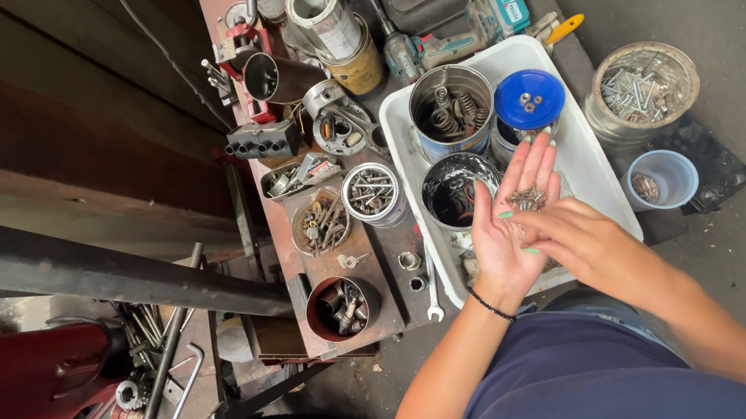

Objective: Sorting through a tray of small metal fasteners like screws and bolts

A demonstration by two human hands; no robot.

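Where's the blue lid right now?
In the head view, the blue lid sits on a container at the far right of the white tub, beside the metal can of springs, just beyond the left hand's fingertips.

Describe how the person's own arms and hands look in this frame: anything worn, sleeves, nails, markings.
Both forearms are bare, with no sleeves reaching them and no gloves. The left hand has a thin dark cord bracelet at the wrist and light green polish on its nails. The right hand shows no ring or band that I can make out. A dark blue top covers the torso.
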